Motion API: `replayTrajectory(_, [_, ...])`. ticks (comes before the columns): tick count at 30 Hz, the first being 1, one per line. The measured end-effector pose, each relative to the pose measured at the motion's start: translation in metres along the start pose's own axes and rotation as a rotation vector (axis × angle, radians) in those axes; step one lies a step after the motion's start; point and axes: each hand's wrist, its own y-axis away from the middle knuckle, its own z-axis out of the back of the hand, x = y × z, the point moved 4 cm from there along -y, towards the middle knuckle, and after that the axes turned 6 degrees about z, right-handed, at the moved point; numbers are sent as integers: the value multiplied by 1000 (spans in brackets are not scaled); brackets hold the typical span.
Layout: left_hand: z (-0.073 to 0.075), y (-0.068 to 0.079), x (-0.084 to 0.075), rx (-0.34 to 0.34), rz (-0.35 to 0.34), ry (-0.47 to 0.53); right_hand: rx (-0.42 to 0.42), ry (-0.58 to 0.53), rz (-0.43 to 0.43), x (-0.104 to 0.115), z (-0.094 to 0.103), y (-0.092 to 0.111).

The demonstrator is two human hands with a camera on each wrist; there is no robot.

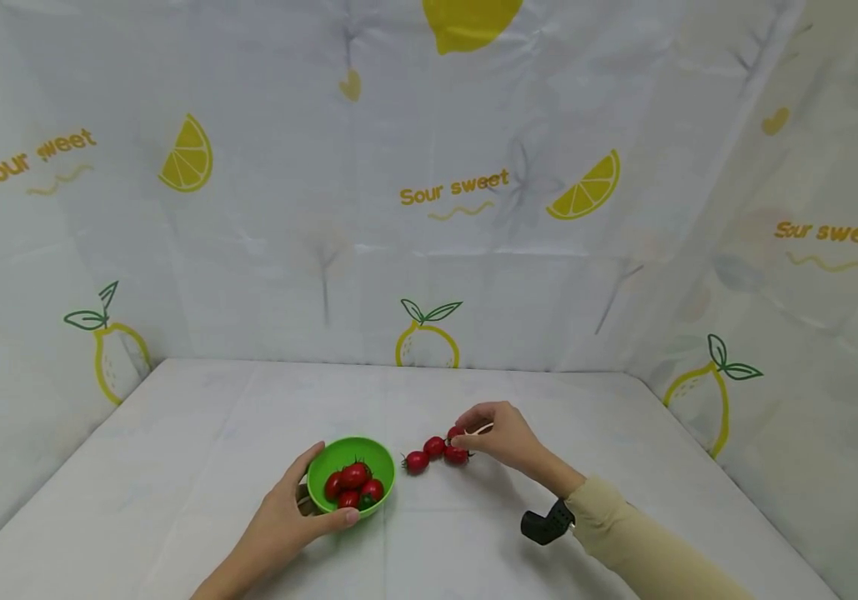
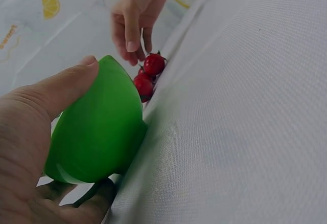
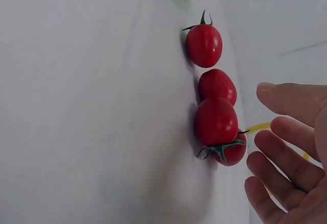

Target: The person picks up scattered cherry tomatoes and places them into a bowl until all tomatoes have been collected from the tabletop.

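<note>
My left hand (image 1: 278, 518) holds a green bowl (image 1: 334, 457) from its left side, thumb along the near rim and fingers round the far side. Several red cherry tomatoes (image 1: 355, 476) with green stems lie in the bowl. Right of it, more cherry tomatoes (image 1: 417, 462) rest on the table in a short uneven row. Over the right end of that row hovers my right hand (image 1: 505, 435), thumb and fingers spread around the farthest tomato. In the right wrist view, a gap shows between the loosely bent fingers (image 3: 278, 152) and the tomatoes (image 3: 215, 121).
A white cloth (image 1: 459, 533) covers the table. Behind it and at both sides hang white sheets (image 1: 271, 208) printed with lemons and lettering. A black strap device (image 1: 547, 523) sits at my right wrist, beside the beige sleeve (image 1: 646, 542).
</note>
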Motion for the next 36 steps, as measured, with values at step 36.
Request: replayTrajectory(36, [0, 0, 1, 9, 0, 26, 45, 95, 80, -11, -20, 2])
